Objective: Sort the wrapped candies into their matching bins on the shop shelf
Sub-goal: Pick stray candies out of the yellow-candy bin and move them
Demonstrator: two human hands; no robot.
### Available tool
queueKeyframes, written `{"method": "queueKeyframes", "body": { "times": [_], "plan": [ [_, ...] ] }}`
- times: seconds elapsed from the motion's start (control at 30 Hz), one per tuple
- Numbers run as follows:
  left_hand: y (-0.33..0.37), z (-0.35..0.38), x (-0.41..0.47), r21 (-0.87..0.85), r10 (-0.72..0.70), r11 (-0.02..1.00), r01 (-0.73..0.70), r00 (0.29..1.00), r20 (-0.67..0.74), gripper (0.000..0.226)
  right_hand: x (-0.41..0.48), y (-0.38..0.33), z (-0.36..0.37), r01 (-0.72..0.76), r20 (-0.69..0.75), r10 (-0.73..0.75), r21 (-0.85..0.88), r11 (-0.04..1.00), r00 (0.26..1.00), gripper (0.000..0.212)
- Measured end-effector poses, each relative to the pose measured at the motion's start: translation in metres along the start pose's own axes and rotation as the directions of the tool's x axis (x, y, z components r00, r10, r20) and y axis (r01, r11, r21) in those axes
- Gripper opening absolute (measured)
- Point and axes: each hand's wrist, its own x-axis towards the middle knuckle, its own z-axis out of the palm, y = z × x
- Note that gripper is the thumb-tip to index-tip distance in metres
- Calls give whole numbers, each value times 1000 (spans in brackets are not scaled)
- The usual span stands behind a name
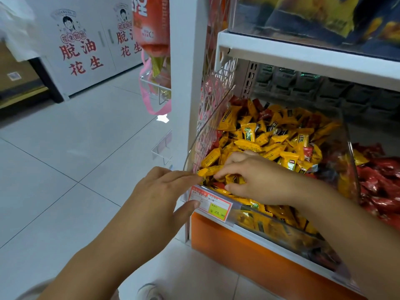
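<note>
A: Closest in, at the bottom edge: toe of a shoe (pixel 149 292) on pale floor tiles (pixel 65 148).

B: And the left hand (pixel 164 191)?

A: Spread flat, fingers straight and together, thumb held apart down by the price tag (pixel 211 204). Fingertips just touching one end of a long yellow candy (pixel 211 170) at the front left corner of the clear bin (pixel 350 148). Touch only, fingers unbent.

B: And the right hand (pixel 257 180)?

A: Down inside the same bin, knuckles up, fingers curled. Forefinger and thumb closed on a dark-labelled candy (pixel 234 180), also yellow, at the front of the heap.

B: Contents of that bin?

A: Mostly yellow candies (pixel 270 135), heaped high, with a few red strays (pixel 307 153) mixed in toward the right and back.

B: Next door?

A: Past its right wall: red candies (pixel 381 182), piled. Underneath, orange plinth (pixel 249 254). Above, white shelf board (pixel 303 53) bearing dark packets (pixel 303 16) behind clear plastic, too blurred to read.
</note>
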Motion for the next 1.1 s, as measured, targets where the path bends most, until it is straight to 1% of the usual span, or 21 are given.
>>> {"method": "queueKeyframes", "body": {
  "times": [0.07, 0.17, 0.23, 0.27, 0.3, 0.37, 0.43, 0.47, 0.53, 0.6, 0.63, 0.7, 0.73, 0.8, 0.87, 0.9, 0.93, 1.0, 1.03, 1.1],
  "plan": [
    [-2, 1, 1, -16, -3, 1000, 3, 1000, 6, 51, 4, -3, 0, -1, 27, 3, -63, 998, 1000, 41],
    [-4, 2, 2, -40, -13, 999, 14, 1000, 8, 51, 11, -11, 4, -15, 3, 16, -177, 984, 1000, 45],
    [-3, 1, 2, -40, -17, 999, 17, 1000, 16, 51, 12, -13, 8, -25, -62, 13, -209, 978, 998, 39],
    [-3, 1, 2, -41, -16, 999, 17, 1000, 18, 51, 12, -12, 10, -25, -108, 4, -192, 981, 994, 32],
    [-3, 0, 3, -45, -16, 999, 17, 1000, 19, 51, 10, -10, 11, -24, -149, 3, -136, 990, 989, 23],
    [-3, 0, 3, -44, -10, 999, 11, 1000, 22, 50, 5, -6, 5, -18, -197, 36, 95, 995, 980, 8],
    [-5, 1, 2, -42, -6, 999, 7, 1000, 27, 51, -3, -3, -11, -21, -210, 93, 323, 946, 973, 2],
    [-5, 1, 2, -46, -7, 999, 8, 1000, 27, 51, -7, -1, -21, -25, -217, 121, 397, 917, 969, 3],
    [-5, 2, 1, -61, -4, 998, 5, 1000, 24, 51, -13, 5, -34, -49, -224, 181, 492, 869, 957, 4],
    [-6, 3, 0, -60, -2, 998, 3, 1000, 24, 51, -13, 7, -37, -61, -259, 233, 538, 841, 937, 1],
    [-7, 3, 0, -60, 0, 998, 1, 1000, 22, 51, -8, 7, -36, -55, -284, 247, 547, 835, 926, 3],
    [-7, 3, 0, -62, 5, 998, -4, 1000, 16, 51, 10, 6, -31, -87, -297, 267, 502, 861, 917, 11],
    [-7, 3, 0, -62, 4, 998, -3, 1000, 16, 50, 22, 6, -29, -131, -294, 280, 439, 889, 914, 15],
    [-6, 2, 1, -59, -1, 998, 2, 1000, 24, 50, 41, 3, -28, -245, -274, 306, 233, 941, 912, 28],
    [-6, 1, 3, -60, -6, 998, 7, 1000, 27, 50, 53, -3, -29, -347, -243, 339, 7, 938, 909, 47],
    [-5, 1, 3, -62, -7, 998, 9, 1000, 26, 50, 58, -6, -31, -376, -222, 354, -65, 924, 908, 53],
    [-6, 1, 4, -58, -8, 998, 10, 1000, 29, 50, 62, -8, -31, -394, -203, 367, -111, 913, 908, 54],
    [-7, 2, 5, -47, -9, 999, 10, 999, 33, 50, 67, -13, -29, -407, -191, 377, -154, 900, 906, 45],
    [-8, 3, 5, -49, -4, 999, 6, 1000, 30, 50, 67, -13, -26, -402, -198, 372, -144, 904, 907, 38],
    [-9, 3, 5, -64, 5, 998, -3, 1000, 24, 49, 60, -10, -19, -374, -230, 349, -72, 925, 908, 26]
  ]
}}
